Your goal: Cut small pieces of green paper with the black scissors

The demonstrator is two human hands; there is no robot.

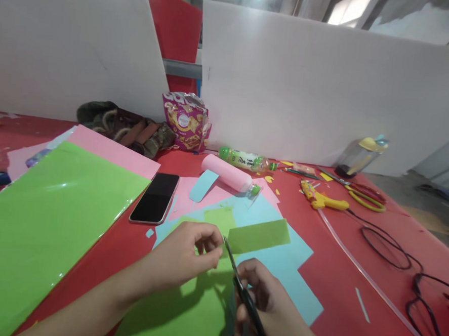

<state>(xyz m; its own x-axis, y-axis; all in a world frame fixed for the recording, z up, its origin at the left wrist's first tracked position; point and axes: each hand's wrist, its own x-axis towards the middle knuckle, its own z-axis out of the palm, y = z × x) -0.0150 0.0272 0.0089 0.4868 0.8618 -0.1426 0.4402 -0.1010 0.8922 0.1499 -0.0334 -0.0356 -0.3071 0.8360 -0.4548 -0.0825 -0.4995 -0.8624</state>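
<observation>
My right hand (264,299) grips a pair of black-handled scissors (248,304), whose blades point up and away from me. Thumb and fingers of my left hand (193,247) pinch the near end of a green paper strip (260,236). The strip reaches out to the right, just beyond the scissor tips; whether the blades touch it I cannot tell. Below both hands lies a larger green sheet (170,306), with light blue paper (297,274) under it. Farther back rests a pink paper-wrapped bottle (227,173) with a light blue paper piece (203,185) against it.
A phone (154,198) and wrapped green sheets (54,218) lie at left. Behind are a snack bag (185,122) and a green-labelled bottle (246,160). To the right are a yellow glue gun (321,197) with a glue stick, its cable (387,244), and more scissors (365,197).
</observation>
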